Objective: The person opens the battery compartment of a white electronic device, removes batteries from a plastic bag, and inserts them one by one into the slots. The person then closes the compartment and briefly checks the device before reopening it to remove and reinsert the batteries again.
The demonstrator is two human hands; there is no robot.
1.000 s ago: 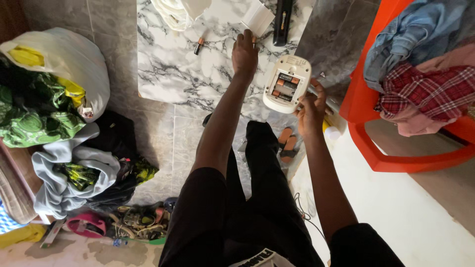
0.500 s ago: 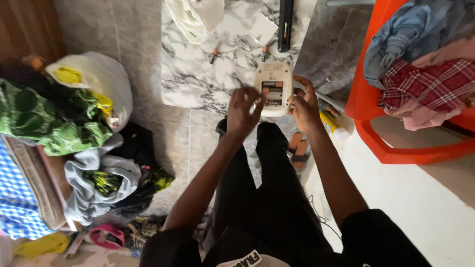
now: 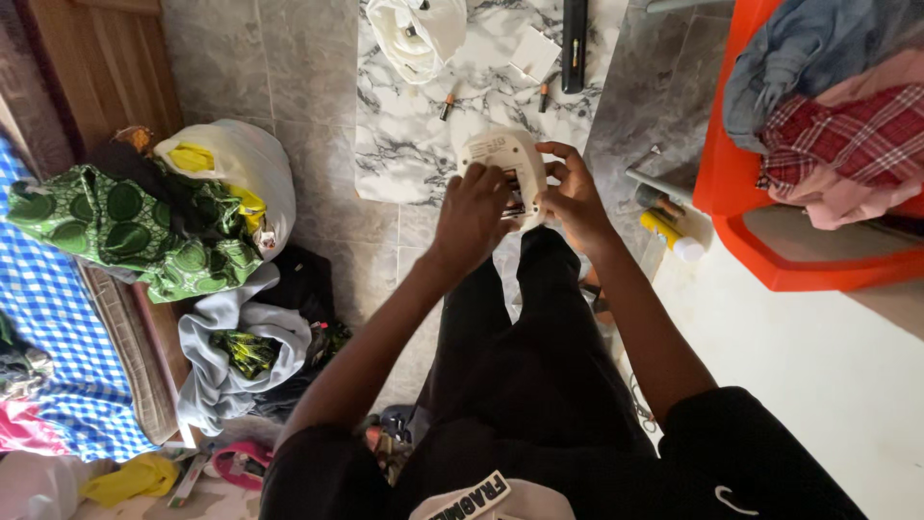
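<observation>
A white oval device point(image 3: 499, 156) with an open compartment on its back sits above my knees. My right hand point(image 3: 574, 193) grips its right edge. Over the compartment my left hand point(image 3: 474, 214) bends with its fingers pressed in, hiding most of the inside. What the fingertips pinch cannot be seen. Two small orange-tipped batteries point(image 3: 447, 106) point(image 3: 544, 96) lie on the marble-patterned sheet point(image 3: 404, 144) beyond the device, near a black remote-like bar point(image 3: 574, 43) and a small white cover piece point(image 3: 535, 53).
A white plastic bag point(image 3: 416, 34) lies on the sheet's far end. An orange plastic chair point(image 3: 760, 221) loaded with clothes stands at right, a yellow tube point(image 3: 669, 234) on the floor beside it. Heaps of clothes and bags point(image 3: 173, 231) crowd the left, next to a blue checked cloth point(image 3: 48, 318).
My left hand came back from the far sheet to the device's open back. The device moved nearer to my knees, and my view shifted closer.
</observation>
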